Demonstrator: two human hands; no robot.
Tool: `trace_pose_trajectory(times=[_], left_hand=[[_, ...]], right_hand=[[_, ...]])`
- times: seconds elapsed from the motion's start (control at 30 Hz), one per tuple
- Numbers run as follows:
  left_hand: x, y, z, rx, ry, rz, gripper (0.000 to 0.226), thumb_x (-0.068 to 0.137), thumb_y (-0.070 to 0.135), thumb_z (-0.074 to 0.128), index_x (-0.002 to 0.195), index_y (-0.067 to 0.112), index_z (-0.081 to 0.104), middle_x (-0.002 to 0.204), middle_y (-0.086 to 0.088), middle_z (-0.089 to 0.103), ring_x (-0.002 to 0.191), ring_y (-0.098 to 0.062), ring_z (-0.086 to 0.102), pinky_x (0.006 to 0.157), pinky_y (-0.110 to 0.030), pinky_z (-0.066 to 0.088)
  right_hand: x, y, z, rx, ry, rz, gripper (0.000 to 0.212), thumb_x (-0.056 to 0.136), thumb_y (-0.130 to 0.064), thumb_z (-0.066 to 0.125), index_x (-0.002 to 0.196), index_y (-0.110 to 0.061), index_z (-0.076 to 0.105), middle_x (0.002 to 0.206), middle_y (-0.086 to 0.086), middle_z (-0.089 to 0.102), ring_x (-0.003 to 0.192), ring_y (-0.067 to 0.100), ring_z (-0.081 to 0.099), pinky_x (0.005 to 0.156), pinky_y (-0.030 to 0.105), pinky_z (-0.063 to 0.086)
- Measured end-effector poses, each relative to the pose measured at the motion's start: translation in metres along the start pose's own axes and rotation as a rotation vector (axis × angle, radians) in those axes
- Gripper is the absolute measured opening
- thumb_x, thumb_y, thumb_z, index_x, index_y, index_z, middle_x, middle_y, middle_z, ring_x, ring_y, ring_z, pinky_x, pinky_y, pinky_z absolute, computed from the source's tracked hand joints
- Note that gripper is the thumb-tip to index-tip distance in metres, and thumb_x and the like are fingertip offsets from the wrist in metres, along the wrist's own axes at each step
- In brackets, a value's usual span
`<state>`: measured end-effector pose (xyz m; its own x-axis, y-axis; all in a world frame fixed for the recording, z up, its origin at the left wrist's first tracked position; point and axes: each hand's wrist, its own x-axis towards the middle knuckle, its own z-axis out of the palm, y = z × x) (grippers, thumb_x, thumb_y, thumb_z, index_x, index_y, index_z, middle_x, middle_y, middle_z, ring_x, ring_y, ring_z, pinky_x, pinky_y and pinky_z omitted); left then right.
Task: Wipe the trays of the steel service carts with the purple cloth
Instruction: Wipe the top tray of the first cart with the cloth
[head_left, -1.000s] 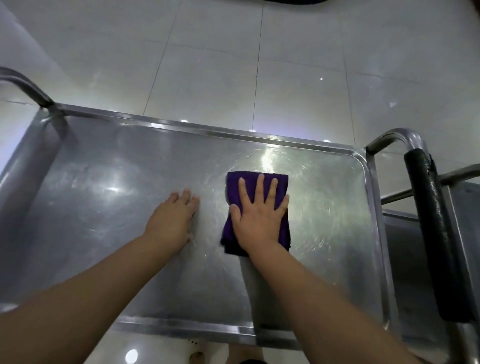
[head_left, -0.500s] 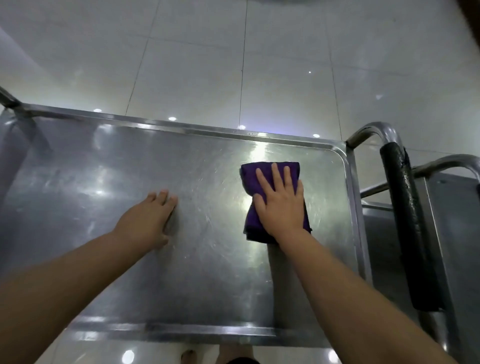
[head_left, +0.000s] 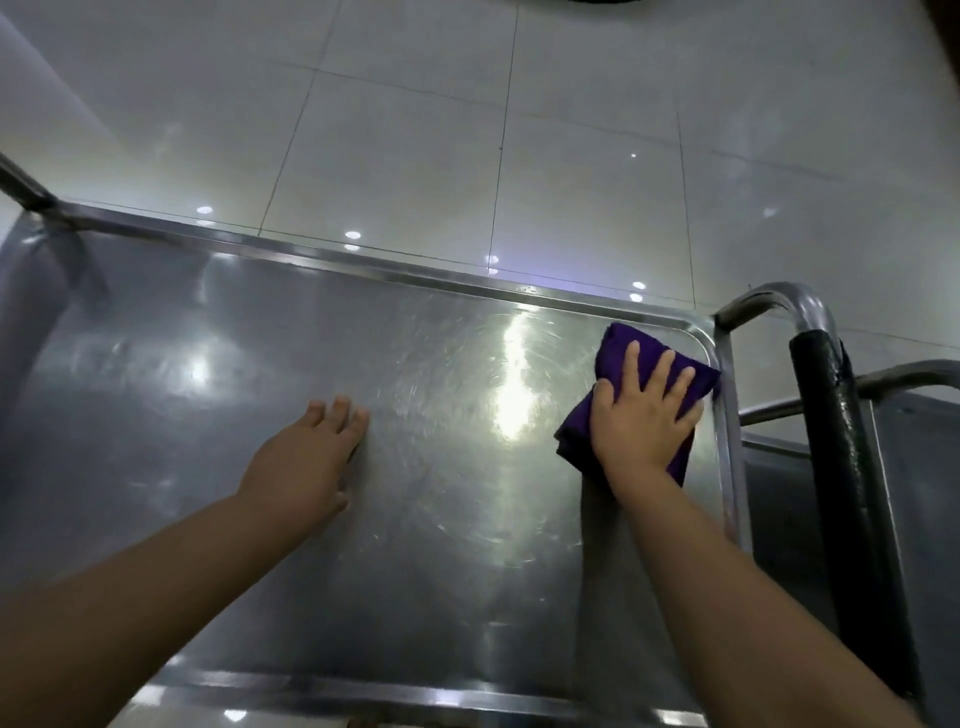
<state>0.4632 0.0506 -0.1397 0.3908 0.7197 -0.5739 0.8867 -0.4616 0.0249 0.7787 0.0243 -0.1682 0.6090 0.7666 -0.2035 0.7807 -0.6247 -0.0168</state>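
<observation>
Right hand (head_left: 641, 415) fingers spread, pressing purple cloth (head_left: 621, 345) into tray (head_left: 363, 270) far right corner — left hand (head_left: 306, 462) flat, released, mid-tray.

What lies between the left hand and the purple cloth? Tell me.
Only bare tray steel with a bright glare streak, between left hand and purple cloth, in the head view.

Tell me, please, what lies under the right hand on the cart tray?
The folded purple cloth lies under the right hand, pressed flat on the steel tray at its far right corner. The cloth's middle and the steel beneath are covered.
</observation>
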Motion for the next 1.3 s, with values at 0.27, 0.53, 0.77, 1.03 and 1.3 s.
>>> trace_pose_trajectory(times=[0.27, 0.53, 0.77, 1.03, 1.3], left_hand=[[0.003, -0.002, -0.002, -0.045, -0.014, -0.028, 0.092, 0.090, 0.028, 0.061, 0.152, 0.019, -0.006, 0.160, -0.004, -0.011, 0.147, -0.026, 0.001, 0.109, -0.031, 0.031], [0.006, -0.002, -0.005, -0.035, -0.024, -0.026, 0.094, 0.087, 0.027, 0.064, 0.152, 0.020, -0.004, 0.160, -0.005, -0.005, 0.146, -0.024, 0.005, 0.108, -0.031, 0.032], [0.008, -0.003, -0.010, -0.047, -0.074, 0.007, 0.095, 0.088, 0.032, 0.061, 0.152, 0.019, -0.008, 0.160, -0.006, -0.011, 0.147, -0.024, 0.001, 0.109, -0.030, 0.031], [0.004, -0.004, -0.010, -0.091, -0.078, 0.020, 0.099, 0.090, 0.037, 0.060, 0.150, 0.019, -0.016, 0.158, -0.005, -0.018, 0.147, -0.022, -0.006, 0.112, -0.027, 0.025], [0.004, -0.009, -0.006, -0.153, -0.045, 0.021, 0.102, 0.091, 0.039, 0.058, 0.142, 0.018, -0.027, 0.140, 0.001, -0.034, 0.146, -0.021, -0.011, 0.115, -0.026, 0.017]], right_hand=[[-0.029, -0.119, 0.019, -0.047, -0.034, -0.380, 0.060, 0.099, -0.048, 0.020, 0.152, -0.034, -0.006, 0.161, 0.008, -0.012, 0.146, 0.032, -0.017, 0.116, 0.054, -0.011], [-0.037, -0.184, 0.026, -0.086, -0.080, -0.779, 0.059, 0.100, -0.049, 0.020, 0.154, -0.033, 0.001, 0.162, 0.006, -0.008, 0.147, 0.029, -0.015, 0.117, 0.053, -0.008], [0.010, -0.107, 0.010, -0.037, -0.041, -0.639, 0.057, 0.098, -0.047, 0.027, 0.152, -0.039, 0.011, 0.162, -0.002, 0.000, 0.149, 0.022, -0.006, 0.119, 0.044, -0.005], [0.052, 0.013, -0.009, -0.068, 0.010, -0.257, 0.059, 0.100, -0.045, 0.028, 0.154, -0.030, 0.010, 0.162, 0.005, 0.001, 0.149, 0.027, -0.002, 0.119, 0.047, 0.003], [0.105, 0.017, -0.025, -0.065, 0.094, -0.222, 0.067, 0.091, -0.048, 0.023, 0.150, -0.016, 0.029, 0.152, 0.019, 0.029, 0.145, 0.034, 0.014, 0.116, 0.051, -0.004]])
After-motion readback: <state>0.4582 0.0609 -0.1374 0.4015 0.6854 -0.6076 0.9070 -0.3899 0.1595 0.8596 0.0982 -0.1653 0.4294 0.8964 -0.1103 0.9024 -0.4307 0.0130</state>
